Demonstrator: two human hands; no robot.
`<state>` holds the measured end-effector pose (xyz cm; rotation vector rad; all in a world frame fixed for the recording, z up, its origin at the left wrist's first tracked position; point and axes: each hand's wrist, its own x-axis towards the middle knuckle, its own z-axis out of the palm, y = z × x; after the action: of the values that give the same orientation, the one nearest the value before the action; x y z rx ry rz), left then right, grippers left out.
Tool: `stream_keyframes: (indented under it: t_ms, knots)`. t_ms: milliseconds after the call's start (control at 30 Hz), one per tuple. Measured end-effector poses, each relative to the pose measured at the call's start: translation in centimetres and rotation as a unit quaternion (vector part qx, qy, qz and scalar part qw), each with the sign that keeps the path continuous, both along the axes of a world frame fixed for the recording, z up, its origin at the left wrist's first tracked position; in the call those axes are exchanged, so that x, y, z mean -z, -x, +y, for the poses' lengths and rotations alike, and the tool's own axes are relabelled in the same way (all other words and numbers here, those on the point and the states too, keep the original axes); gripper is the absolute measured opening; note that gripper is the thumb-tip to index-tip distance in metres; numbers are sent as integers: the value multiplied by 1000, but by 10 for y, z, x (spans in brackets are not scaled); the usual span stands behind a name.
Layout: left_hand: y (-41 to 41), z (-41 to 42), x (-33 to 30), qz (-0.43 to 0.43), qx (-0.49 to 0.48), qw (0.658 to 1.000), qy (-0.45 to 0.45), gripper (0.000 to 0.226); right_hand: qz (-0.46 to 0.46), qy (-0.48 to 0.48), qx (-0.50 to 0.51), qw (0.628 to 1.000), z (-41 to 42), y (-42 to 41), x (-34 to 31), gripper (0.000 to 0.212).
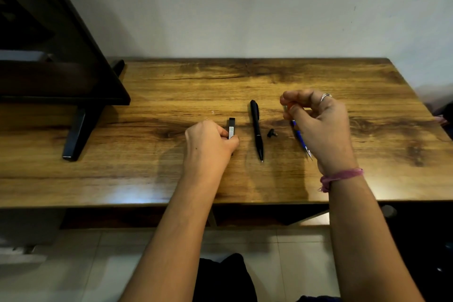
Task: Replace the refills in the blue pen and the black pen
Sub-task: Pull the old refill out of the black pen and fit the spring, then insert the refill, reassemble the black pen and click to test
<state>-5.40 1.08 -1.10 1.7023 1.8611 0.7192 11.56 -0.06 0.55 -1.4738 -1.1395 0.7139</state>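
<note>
A black pen lies on the wooden table, tip toward me. Left of it, my left hand pinches a small black box with a white label, probably the refill case, resting on the table. My right hand is closed around the blue pen, whose tip points down toward me; something orange shows between the fingertips at its top end. A small black pen part lies between the black pen and the blue pen.
A dark stand with a slanted black leg occupies the table's left end. A pale wall rises behind the table. Tiled floor and my dark-clothed lap show below the table's front edge.
</note>
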Motion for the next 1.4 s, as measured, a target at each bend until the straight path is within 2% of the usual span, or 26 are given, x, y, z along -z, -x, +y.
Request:
stream_keyframes:
  t_ms: [67, 167, 267, 367, 467, 633, 800, 933, 1067, 1200, 1400]
  knots:
    - [0, 0, -1, 0, 2, 1000, 4, 20, -30, 23, 11, 999, -1, -3, 0, 32]
    - [1, -2, -3, -8, 6, 1000, 19, 13, -112, 82, 10, 990, -3, -10, 0, 18]
    - [1, -3, -8, -4, -2, 1000, 23, 25, -220, 143, -13, 965, -5, -15, 0, 11]
    - [1, -3, -12, -11, -12, 1000, 3, 36, -284, 182, -28, 941, -7, -13, -2, 11]
    - [-2, -1, -14, -37, -11, 999, -17, 22, -317, 209, -44, 924, -9, -9, -4, 10]
    - [-10, 0, -17, -66, 0, 996, -57, 14, -348, 221, -47, 910, -10, -4, -4, 12]
    - [-17, -1, -19, -72, 22, 996, -50, 11, -379, 223, -40, 898, -9, 2, -3, 16]
    - [-25, 0, -20, -55, 37, 997, -47, 29, -407, 213, -30, 888, -9, 5, 1, 20]
    - [-39, 4, -16, -26, 34, 998, -36, 15, -358, 186, 21, 915, -9, 2, -1, 17]
    - [-52, 10, -11, 28, 33, 999, -6, 24, -298, 162, 50, 939, -10, -1, -6, 14]
    - [-63, 17, -8, 80, 18, 997, 14, 24, -290, 134, 76, 945, -10, -6, -6, 14]
